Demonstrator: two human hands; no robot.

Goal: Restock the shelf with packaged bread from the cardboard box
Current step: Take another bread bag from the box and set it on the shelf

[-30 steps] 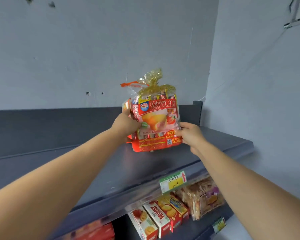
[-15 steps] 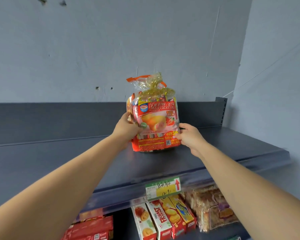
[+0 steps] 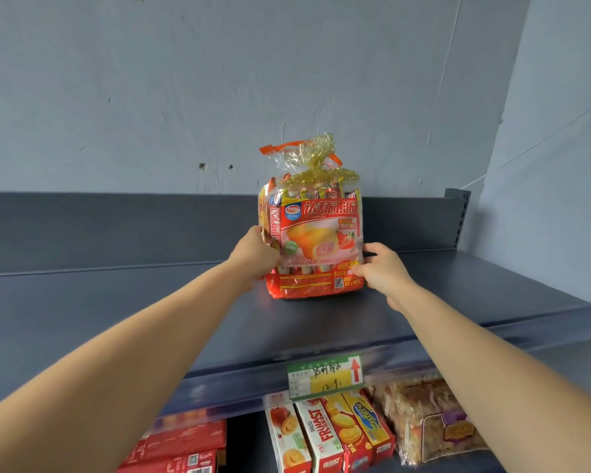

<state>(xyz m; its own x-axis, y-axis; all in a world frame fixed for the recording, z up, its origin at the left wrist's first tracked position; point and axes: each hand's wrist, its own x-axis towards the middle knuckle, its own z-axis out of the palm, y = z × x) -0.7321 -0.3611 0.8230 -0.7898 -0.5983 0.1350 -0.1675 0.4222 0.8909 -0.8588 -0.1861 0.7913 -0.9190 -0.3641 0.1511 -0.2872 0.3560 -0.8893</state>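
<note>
A red and clear bag of packaged bread (image 3: 316, 240), tied at the top with a gold twist, stands upright on the dark grey top shelf (image 3: 150, 308). My left hand (image 3: 254, 256) grips its left side. On the bag's lower right corner my right hand (image 3: 382, 268) holds it with curled fingers. Both arms reach up from below. The cardboard box is not in view.
A green and yellow price tag (image 3: 324, 375) hangs on the shelf's front rail. Below it stand biscuit boxes (image 3: 328, 435), a clear bag of bread (image 3: 434, 421) at the right and red boxes (image 3: 181, 448) at the left. Grey walls rise behind and to the right.
The bag has come down from just above the shelf and now rests on it, a little further back. Both hands stay on its sides.
</note>
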